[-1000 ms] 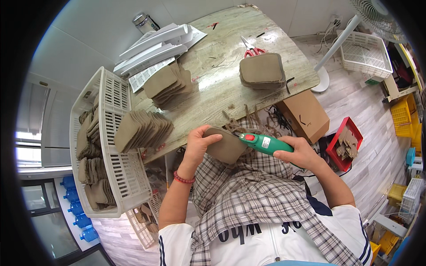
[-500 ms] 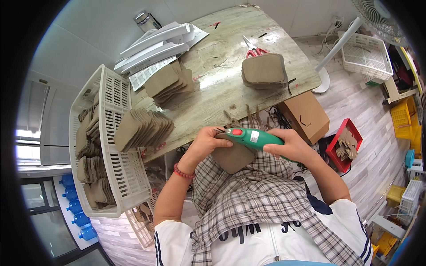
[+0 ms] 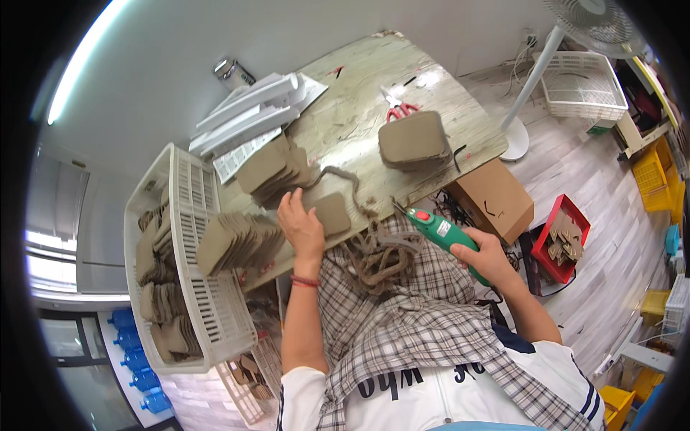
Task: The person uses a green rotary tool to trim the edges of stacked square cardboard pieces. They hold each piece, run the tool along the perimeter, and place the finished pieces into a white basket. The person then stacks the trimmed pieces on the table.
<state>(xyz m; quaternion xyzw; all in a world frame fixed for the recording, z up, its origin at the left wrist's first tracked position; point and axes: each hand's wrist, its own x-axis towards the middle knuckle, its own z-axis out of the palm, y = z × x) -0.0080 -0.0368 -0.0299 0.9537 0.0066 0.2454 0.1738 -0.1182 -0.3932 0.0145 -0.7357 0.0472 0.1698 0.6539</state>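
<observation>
My left hand (image 3: 300,224), wearing a red bead bracelet, reaches over the table's near edge with fingers stretched. It lies beside a single flat brown piece with rounded corners (image 3: 332,214); I cannot tell whether they touch. My right hand (image 3: 483,257) is wrapped round a green electric cutter (image 3: 435,227) with a red button, its tip pointing toward the table edge. A tangle of brown strips (image 3: 384,269) rests on the plaid apron in my lap, and one strip curls across the tabletop. Stacks of similar brown pieces (image 3: 269,171) stand past my left hand, with another fanned stack (image 3: 237,241) nearer the crate.
A neat stack of brown pieces (image 3: 415,138) sits at the table's right, by red-handled scissors (image 3: 397,105). At left stands a white plastic crate (image 3: 188,208) of brown pieces. Paper rolls (image 3: 251,108) lie behind. A cardboard box (image 3: 496,197) and red tray (image 3: 573,248) are at right.
My left hand has left the cutter tip and moved left to the table, where the brown piece now lies. The cutter has moved right in my right hand, and the strips in my lap are uncovered.
</observation>
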